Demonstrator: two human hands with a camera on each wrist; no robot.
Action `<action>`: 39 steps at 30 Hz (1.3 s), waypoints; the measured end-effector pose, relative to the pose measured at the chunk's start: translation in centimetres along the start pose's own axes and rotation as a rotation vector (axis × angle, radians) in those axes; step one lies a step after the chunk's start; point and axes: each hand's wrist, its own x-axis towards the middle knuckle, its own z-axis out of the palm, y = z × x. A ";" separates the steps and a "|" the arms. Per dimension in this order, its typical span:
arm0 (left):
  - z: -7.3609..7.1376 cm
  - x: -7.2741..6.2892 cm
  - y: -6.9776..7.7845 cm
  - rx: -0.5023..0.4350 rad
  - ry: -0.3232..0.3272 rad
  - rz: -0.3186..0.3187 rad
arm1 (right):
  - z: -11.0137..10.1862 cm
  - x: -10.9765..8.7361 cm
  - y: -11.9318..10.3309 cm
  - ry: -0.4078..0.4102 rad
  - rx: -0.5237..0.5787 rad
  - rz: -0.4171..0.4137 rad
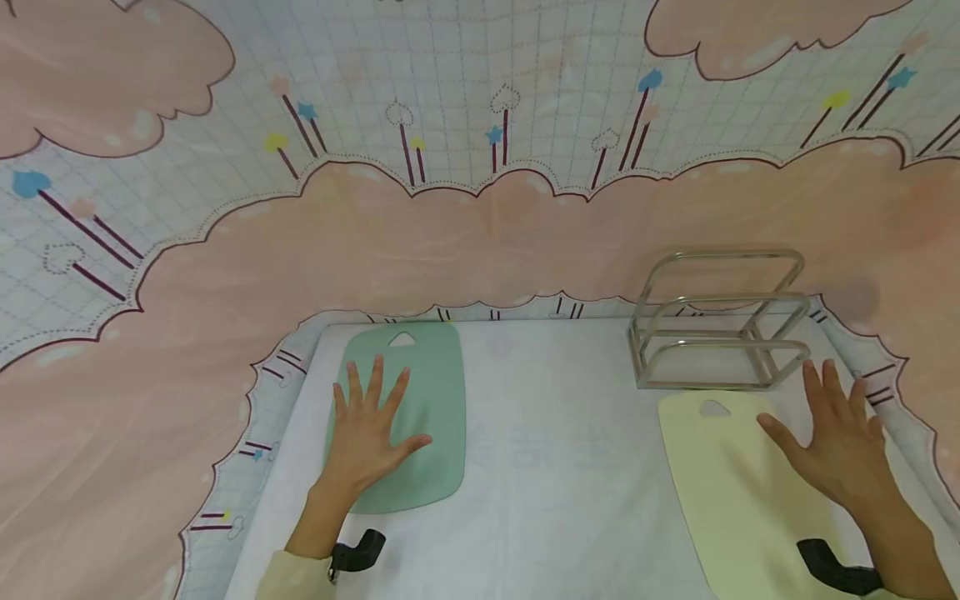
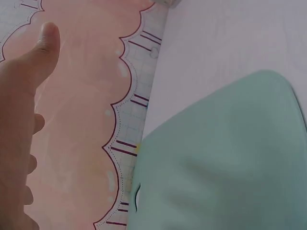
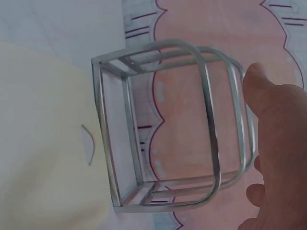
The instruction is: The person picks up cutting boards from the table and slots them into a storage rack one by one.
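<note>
My left hand [image 1: 367,437], fingers spread, hovers over a green cutting board [image 1: 438,417] that lies flat on the left; its handle hole faces away from me. In the left wrist view the thumb [image 2: 44,55] points up, apart from the board [image 2: 230,153]. On the right, my right hand [image 1: 843,446] is spread above the right edge of a pale yellow cutting board [image 1: 720,475], holding nothing. Just behind that board stands a metal wire rack [image 1: 712,343] with several upright loops and nothing in its slots. The right wrist view shows the rack [image 3: 213,139] beside the right thumb [image 3: 261,86].
Both boards lie on a white rectangular surface [image 1: 555,467]. Around it spreads a patterned cloth [image 1: 487,242] with pink scalloped shapes and small candle-like drawings. A black wrist strap mount [image 1: 360,552] sits on the left wrist, another [image 1: 836,571] on the right.
</note>
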 end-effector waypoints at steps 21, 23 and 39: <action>3.4 4.2 6.5 -0.193 -0.038 0.044 | 0.6 0.7 1.2 0.054 0.115 0.056; 3.7 4.7 7.3 -0.203 -0.037 0.054 | 0.6 0.8 1.2 0.056 0.125 0.068; 7.3 8.3 13.9 -0.367 0.054 0.127 | 0.7 1.7 2.2 0.076 0.267 0.084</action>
